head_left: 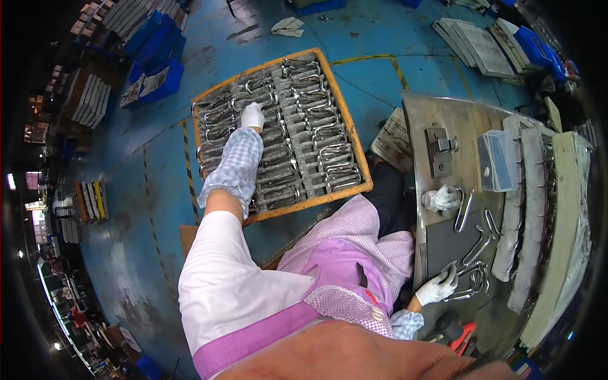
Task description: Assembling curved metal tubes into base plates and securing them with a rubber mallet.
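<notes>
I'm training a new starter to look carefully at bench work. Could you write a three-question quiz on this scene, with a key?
1. Multiple choice: which of the person's hands reaches over the wood-framed tray?
A) left
B) right
C) both

2. Find the clear plastic box. True or false: it stands on the floor.

3. Short answer: what lies right beside the fingers of the right hand?

Key:
1. A, the left hand.
2. False; it stands on the workbench.
3. Bent, shiny metal parts.
</notes>
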